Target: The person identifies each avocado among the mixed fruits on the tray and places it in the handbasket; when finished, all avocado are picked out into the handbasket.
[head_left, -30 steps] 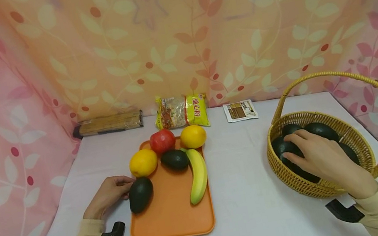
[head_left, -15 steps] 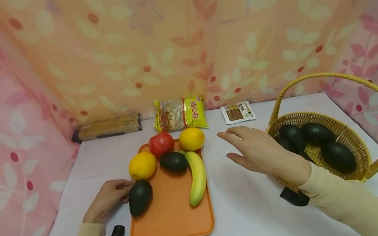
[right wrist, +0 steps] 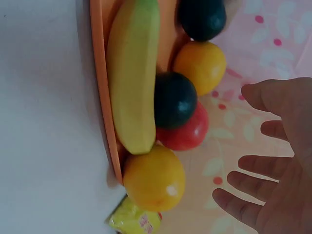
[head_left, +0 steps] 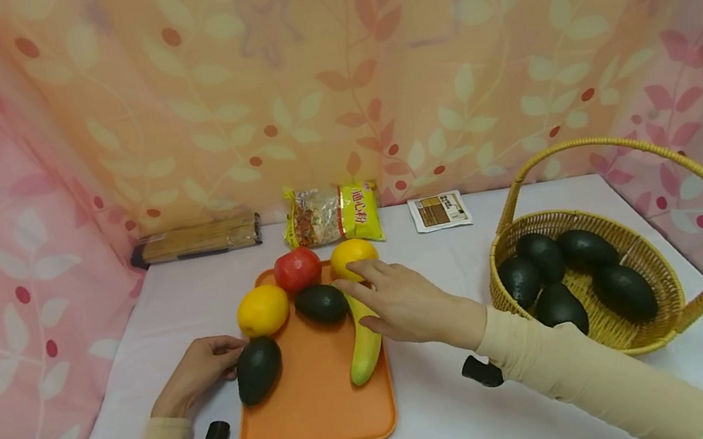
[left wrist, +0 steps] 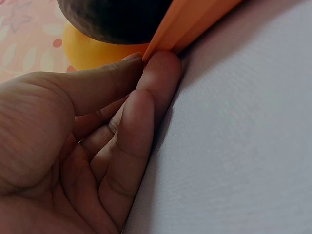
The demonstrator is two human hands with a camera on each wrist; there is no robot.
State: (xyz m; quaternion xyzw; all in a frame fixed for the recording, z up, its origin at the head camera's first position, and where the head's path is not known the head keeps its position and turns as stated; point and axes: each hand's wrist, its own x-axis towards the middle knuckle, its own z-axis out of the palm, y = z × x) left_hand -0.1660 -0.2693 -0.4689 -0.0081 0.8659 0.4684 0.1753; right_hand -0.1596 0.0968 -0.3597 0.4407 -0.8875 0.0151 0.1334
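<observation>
My left hand (head_left: 204,367) pinches the left rim of an orange tray (head_left: 316,418), thumb above and fingers beneath in the left wrist view. A dark avocado (head_left: 260,370) lies against that rim. Over the tray's right side hovers my right hand (head_left: 409,305), fingers spread and holding nothing, overlapping a banana (head_left: 365,354). To the banana's left is a second avocado (head_left: 320,304). A yellow lemon-like fruit (head_left: 263,310), a round red fruit (head_left: 298,270) and another yellow fruit (head_left: 351,257) line the tray's far end; the right hand partly covers the last one.
A wicker basket (head_left: 666,266) with a tall handle stands at the right, holding several avocados (head_left: 624,293). Along the back lie a bamboo roll (head_left: 200,240), a yellow pasta bag (head_left: 359,212) and a small white packet (head_left: 439,212). A patterned curtain (head_left: 327,82) closes off the back.
My right hand has come out of the basket and moved left across the table to above the tray's banana, with nothing in it. The left hand stays at the tray's rim.
</observation>
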